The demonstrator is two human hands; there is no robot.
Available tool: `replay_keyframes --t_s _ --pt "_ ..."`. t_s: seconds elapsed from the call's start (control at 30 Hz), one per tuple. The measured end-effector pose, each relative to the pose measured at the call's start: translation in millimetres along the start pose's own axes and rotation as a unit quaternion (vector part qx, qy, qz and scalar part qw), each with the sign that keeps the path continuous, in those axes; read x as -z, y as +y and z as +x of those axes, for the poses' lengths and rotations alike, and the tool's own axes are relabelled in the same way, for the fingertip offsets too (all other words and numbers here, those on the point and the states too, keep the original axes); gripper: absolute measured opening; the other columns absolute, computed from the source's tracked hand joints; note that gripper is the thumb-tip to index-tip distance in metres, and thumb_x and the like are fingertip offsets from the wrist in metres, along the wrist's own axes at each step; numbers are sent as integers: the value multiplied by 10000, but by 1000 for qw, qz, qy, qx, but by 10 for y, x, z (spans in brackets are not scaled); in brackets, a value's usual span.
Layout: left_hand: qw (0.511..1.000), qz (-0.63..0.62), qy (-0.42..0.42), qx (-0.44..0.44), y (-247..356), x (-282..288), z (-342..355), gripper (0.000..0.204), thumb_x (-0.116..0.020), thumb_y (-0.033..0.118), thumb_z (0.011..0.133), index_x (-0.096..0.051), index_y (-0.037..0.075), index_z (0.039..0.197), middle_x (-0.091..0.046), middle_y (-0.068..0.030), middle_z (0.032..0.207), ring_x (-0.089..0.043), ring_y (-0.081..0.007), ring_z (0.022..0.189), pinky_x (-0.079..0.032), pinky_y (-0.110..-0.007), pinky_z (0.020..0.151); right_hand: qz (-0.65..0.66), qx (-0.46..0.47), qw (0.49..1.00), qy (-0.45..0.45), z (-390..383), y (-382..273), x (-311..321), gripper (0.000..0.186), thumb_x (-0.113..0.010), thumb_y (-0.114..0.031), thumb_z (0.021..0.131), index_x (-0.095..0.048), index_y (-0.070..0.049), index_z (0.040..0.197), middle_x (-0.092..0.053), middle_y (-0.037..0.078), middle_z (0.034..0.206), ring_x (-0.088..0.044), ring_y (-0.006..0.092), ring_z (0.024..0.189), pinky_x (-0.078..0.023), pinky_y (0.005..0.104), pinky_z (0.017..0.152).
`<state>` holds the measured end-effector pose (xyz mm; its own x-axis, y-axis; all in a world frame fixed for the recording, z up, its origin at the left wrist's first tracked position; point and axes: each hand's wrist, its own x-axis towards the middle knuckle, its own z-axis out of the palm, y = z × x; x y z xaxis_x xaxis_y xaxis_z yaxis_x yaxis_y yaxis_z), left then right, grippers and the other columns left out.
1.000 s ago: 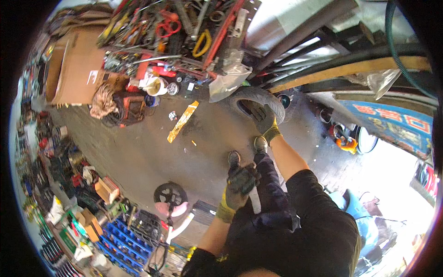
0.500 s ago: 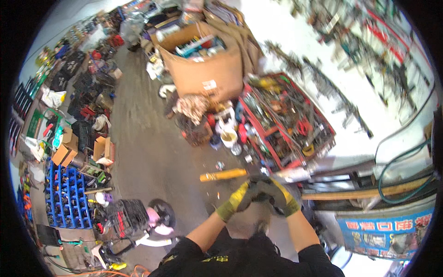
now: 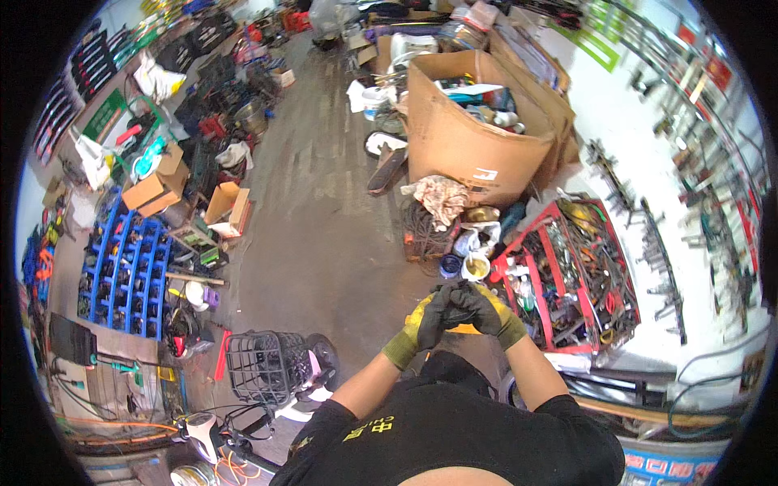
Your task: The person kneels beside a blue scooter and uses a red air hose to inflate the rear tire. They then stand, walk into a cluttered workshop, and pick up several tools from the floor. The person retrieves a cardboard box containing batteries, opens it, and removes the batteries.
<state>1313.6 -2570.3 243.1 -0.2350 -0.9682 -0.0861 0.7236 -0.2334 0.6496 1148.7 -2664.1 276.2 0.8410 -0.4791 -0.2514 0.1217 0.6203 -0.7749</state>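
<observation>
Fingers of the gloved left hand (image 3: pixel 425 317) and right hand (image 3: pixel 484 310) are curled shut together around a small dark object (image 3: pixel 454 301), barely seen, held up just left of the red tool tray (image 3: pixel 567 275).

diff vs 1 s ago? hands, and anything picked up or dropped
One second ago the right hand gripped a black tyre on the floor, the left hand resting nearer the knee. Now both gloved hands are raised, clasped on a small dark object; the tyre is out of view. Gloves unchanged; the floor clutter looks undisturbed.
</observation>
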Motion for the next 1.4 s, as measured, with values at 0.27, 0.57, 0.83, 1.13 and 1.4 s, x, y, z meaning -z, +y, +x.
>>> replay_keyframes --t_s 0.27,0.57,0.83,1.13,1.4 --pt "991 -134 -26 -5 951 884 873 563 -517 431 1090 -502 22 1478 -624 -79 1364 -635 -197 1227 -521 -407 1066 -157 53 985 55 1521 -582 142 439 -726 -233 955 -654 8 1315 -709 68 1195 -683 186 1060 -562 336 931" --pt "991 -132 28 -21 3047 1918 2236 530 -525 374 1098 -489 2 1473 -615 -123 1380 -629 -211 1231 -552 -379 1032 19 112 991 68 4044 -1713 719 434 -622 -275 1034 -598 -4 1372 -687 112 1280 -683 227 1137 -573 375 938" --pt "994 -64 68 -61 4344 2903 2719 555 -468 362 1108 -503 -85 1434 -607 -195 1409 -632 -273 1243 -521 -409 1059 64 137 976 158 5605 -2746 999 434 -580 -350 1071 -565 -109 1431 -617 54 1425 -628 217 1259 -606 177 694" --pt "994 -47 61 -77 6123 4130 3705 503 -463 317 1101 -521 -80 1404 -664 -210 1311 -687 -301 1178 -554 -449 1041 146 183 949 213 7036 -2862 653 478 -593 -351 1065 -504 -127 1477 -592 66 1443 -627 235 1254 -614 224 771" --pt "968 176 -154 -91 6883 4290 4903 377 -453 59 1086 -493 -75 1436 -651 -165 1340 -656 -249 1222 -515 -366 1065 71 299 899 312 7510 -3271 679 541 -563 -359 1070 -471 -6 1469 -591 177 1396 -627 327 1239 -487 466 1089"
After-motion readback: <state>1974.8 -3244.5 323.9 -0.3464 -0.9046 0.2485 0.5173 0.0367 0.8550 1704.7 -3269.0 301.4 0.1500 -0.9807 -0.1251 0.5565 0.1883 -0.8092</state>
